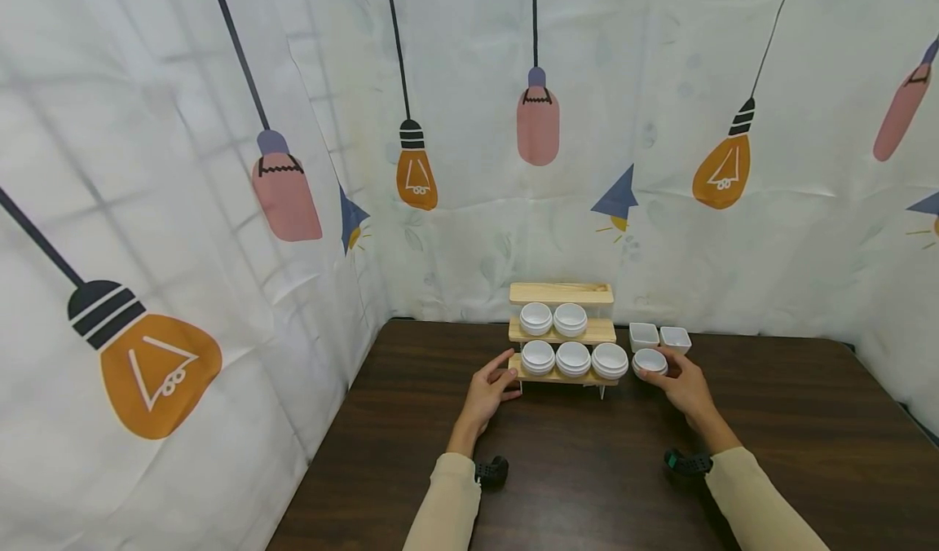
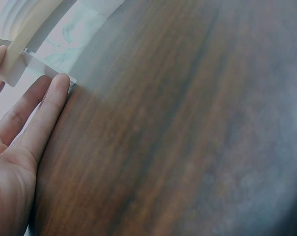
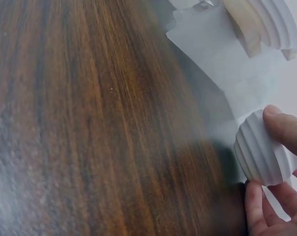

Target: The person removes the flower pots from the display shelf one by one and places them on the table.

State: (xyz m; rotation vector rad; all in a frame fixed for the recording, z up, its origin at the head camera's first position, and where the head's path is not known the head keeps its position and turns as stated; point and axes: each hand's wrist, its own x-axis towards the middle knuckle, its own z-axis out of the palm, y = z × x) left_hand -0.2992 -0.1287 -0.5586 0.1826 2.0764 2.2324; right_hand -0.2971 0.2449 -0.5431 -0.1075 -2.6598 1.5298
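Note:
A three-tier wooden shelf stand (image 1: 562,293) with clear supports stands at the back of the table. Three small white ridged bowls, including a middle one (image 1: 573,359), sit on its bottom tier, and two, one of them on the left (image 1: 536,319), on the middle tier. My left hand (image 1: 485,394) grips the left end of the bottom tier; in the left wrist view its thumb lies against the wood and fingers reach the clear support (image 2: 47,69). To the right of the stand, my right hand (image 1: 684,385) pinches another white ridged bowl (image 3: 261,150) between thumb and fingers.
Two white square cups, a left one (image 1: 643,335) and a right one (image 1: 676,339), stand on the table behind my right hand. The dark wooden table (image 1: 579,469) reaches back to a patterned white curtain (image 1: 469,249).

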